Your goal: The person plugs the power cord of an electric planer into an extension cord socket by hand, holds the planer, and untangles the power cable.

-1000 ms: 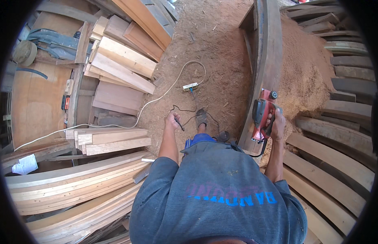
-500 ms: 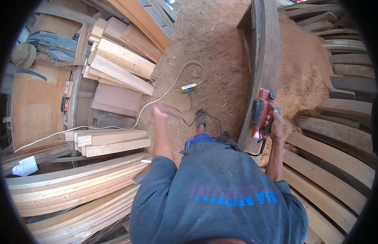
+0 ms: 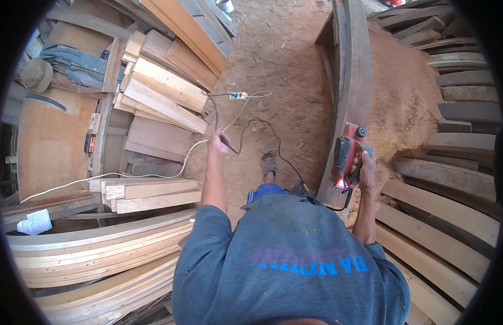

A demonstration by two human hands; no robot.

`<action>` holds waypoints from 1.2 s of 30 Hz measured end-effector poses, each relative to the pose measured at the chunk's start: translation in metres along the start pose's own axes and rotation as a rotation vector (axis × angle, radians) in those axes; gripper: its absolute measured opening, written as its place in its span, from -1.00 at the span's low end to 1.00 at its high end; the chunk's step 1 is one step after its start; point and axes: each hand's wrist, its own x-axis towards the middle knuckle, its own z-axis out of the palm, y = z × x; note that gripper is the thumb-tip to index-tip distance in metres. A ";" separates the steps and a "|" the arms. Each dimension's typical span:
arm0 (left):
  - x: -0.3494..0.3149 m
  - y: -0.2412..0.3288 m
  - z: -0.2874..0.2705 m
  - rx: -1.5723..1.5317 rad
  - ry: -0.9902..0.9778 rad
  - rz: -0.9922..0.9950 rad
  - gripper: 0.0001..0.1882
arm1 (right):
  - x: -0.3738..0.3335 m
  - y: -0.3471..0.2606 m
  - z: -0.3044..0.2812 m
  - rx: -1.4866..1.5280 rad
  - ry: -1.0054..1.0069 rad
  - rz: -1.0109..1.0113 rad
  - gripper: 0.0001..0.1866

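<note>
My right hand (image 3: 365, 169) is wrapped round the rear handle of a red electric planer (image 3: 349, 154). The planer rests on a long wooden beam (image 3: 359, 70) that runs away from me on the right. Out to the left, my left hand (image 3: 216, 143) is closed round a black power cord (image 3: 271, 128), slightly blurred. From that hand the cord loops across the ground toward my feet, and another stretch runs up to a white power strip (image 3: 238, 96) with a blue plug in it. The planer's underside is hidden.
Stacked boards (image 3: 164, 97) and curved planks (image 3: 105, 244) crowd the left side. A pale extension cable (image 3: 194, 146) crosses the ground there. Curved timbers (image 3: 452, 200) are piled on the right, beside heaped sawdust (image 3: 403, 103). My foot (image 3: 268, 162) stands near the black cord.
My left hand has pulled the black cord up and left, now gripping it. The power strip has shifted away and left, and the cord's loop has spread. My right hand and planer stay put.
</note>
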 end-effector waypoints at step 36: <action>-0.043 -0.020 0.025 -0.153 0.050 0.041 -0.69 | -0.006 0.016 -0.009 -0.046 -0.034 -0.041 -0.61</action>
